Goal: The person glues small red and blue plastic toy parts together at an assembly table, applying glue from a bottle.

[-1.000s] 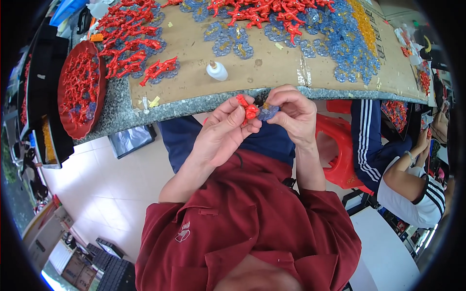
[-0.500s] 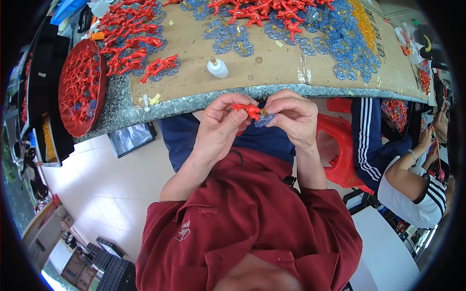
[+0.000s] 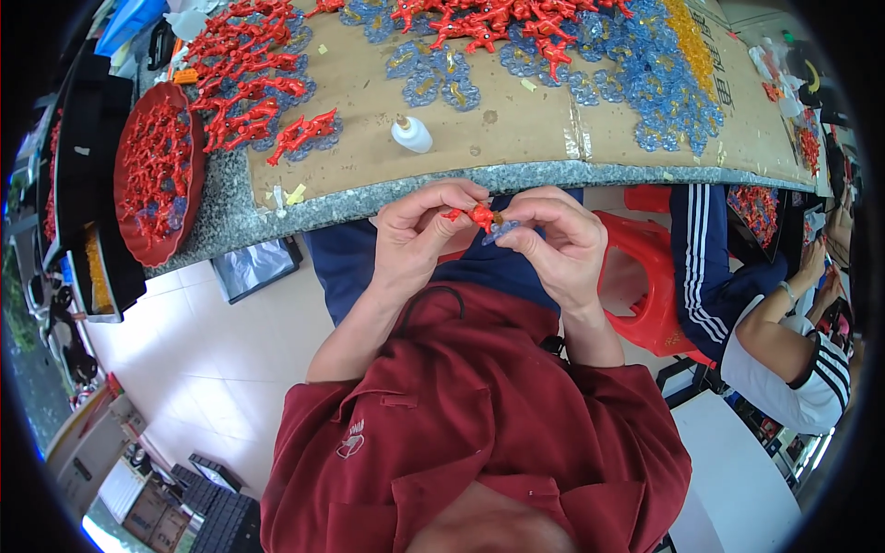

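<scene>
Just off the table's near edge, my left hand (image 3: 415, 230) pinches a small red plastic figure (image 3: 480, 217) between thumb and fingers. My right hand (image 3: 560, 241) grips a clear blue plastic base (image 3: 499, 231) with a yellowish piece at its top, and the two parts touch end to end. Fingertips hide part of both. Beyond my hands, a white squeeze bottle (image 3: 411, 135) with a narrow brownish tip stands on the cardboard (image 3: 516, 134). To the left lie rows of red figures (image 3: 249, 101) on blue bases, the nearest one (image 3: 304, 134) apart from the others.
Blue bases (image 3: 659, 101) and yellow pieces (image 3: 698, 55) are heaped at the right. A red oval tray (image 3: 129, 221) of figures stands at the left edge. A red stool (image 3: 650, 286) is below the table, and a co-worker's arm (image 3: 779, 336) shows at the right.
My left hand has tilted and shifted its fingers slightly on the red figure. The figure and base remain together between my hands, at nearly the same place.
</scene>
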`<state>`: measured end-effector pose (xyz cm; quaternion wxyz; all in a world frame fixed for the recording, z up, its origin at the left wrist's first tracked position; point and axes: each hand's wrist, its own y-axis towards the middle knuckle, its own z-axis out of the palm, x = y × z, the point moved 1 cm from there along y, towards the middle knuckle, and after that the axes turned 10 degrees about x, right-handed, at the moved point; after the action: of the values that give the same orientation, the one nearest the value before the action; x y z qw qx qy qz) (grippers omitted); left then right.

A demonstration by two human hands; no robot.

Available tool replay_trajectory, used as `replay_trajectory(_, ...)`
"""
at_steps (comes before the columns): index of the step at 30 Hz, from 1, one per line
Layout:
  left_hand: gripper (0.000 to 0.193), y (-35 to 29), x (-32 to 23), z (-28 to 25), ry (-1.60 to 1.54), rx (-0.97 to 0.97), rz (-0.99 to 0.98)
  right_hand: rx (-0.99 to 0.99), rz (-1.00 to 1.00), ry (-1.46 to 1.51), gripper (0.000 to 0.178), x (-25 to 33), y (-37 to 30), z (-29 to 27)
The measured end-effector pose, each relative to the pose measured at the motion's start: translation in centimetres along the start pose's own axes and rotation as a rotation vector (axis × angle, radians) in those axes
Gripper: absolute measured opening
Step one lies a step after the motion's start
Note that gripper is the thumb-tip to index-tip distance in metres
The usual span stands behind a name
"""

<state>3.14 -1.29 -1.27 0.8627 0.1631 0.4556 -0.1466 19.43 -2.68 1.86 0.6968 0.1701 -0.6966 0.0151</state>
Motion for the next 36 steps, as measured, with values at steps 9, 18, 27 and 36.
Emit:
replay_trajectory(9,0.012,0.0,0.1,0.1,-0.022,0.011,-0.036,-0.055,-0.114,-0.225,0.021,0.1,-0.2,0.1)
replay_trajectory(18,0.012,0.9,0.7,-0.2,-0.171,0.088,0.155,-0.035,-0.21,-0.301,0.024,1.2,0.4,0.8)
replay_trajectory(27,0.01,1.6,-0.6,-1.3,0.161,0.268,0.123,-0.023,-0.348,-0.407,0.026,0.8,-0.3,0.7)
replay_trajectory(36,0.013,1.5,-1.6,-0.5,0.375,0.251,0.097,0.019,-0.37,-0.311,0.025,-0.4,0.1,0.3)
